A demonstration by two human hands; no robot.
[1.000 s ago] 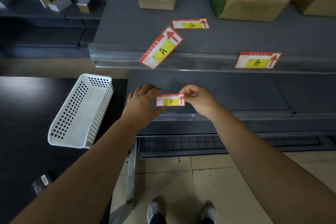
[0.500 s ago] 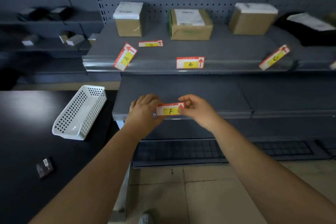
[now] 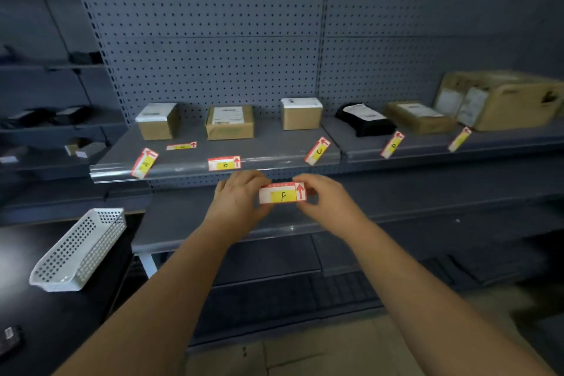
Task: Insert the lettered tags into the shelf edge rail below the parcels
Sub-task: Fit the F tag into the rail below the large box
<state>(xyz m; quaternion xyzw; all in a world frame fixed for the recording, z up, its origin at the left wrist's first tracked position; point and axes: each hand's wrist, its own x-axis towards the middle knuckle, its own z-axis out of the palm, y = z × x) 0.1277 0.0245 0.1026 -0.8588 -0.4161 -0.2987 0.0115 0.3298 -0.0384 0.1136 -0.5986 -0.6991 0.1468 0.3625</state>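
Note:
Both hands hold a red-and-yellow tag marked F [image 3: 282,193] level, just below the shelf edge rail [image 3: 189,168]. My left hand [image 3: 239,200] pinches its left end and my right hand [image 3: 323,199] pinches its right end. A B tag [image 3: 224,163] sits straight in the rail. An A tag [image 3: 144,163], a C tag [image 3: 317,150], a D tag [image 3: 392,144] and one more tag [image 3: 459,139] lean tilted at the rail. Another tag [image 3: 181,146] lies flat on the shelf. Several parcels [image 3: 229,122] stand on the shelf behind.
A white perforated basket [image 3: 80,249] rests on a dark table at the left, with a small dark object [image 3: 9,340] near the table's front. A lower shelf [image 3: 213,223] juts out under my hands. Pegboard backs the shelving.
The view has tilted up and drawn back, showing more of the shelf and parcels to the right. The F tag has risen toward the rail, still pinched by both hands.

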